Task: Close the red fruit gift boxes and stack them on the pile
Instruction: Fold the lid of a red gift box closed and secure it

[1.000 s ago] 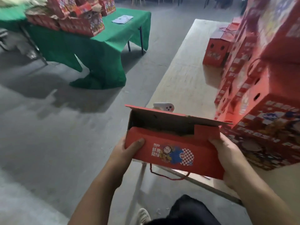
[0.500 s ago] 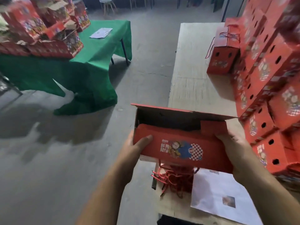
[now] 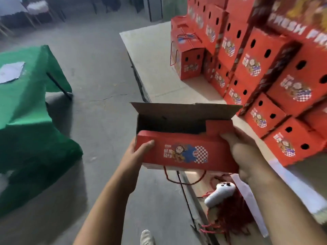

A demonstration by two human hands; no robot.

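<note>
I hold a red fruit gift box [image 3: 185,152] in front of me with both hands, its top open and the far flap standing up. My left hand [image 3: 139,152] grips its left end with the thumb on the front face. My right hand [image 3: 242,152] grips its right end, fingers curled over the top edge. A red cord handle hangs below the box. The pile of closed red boxes [image 3: 276,82] rises on the pale table [image 3: 152,55] to the right, several rows high.
A single closed box with a cord handle [image 3: 189,55] stands apart at the pile's left. A white controller [image 3: 217,193] lies on a heap of red cords [image 3: 228,216] beside white paper [image 3: 251,197] at the table's near end. A green-clothed table [image 3: 31,106] stands left across the concrete floor.
The view has swung right and closer to the table, bringing the pile nearer. The box stays in both hands, still open, now over the table's near corner.
</note>
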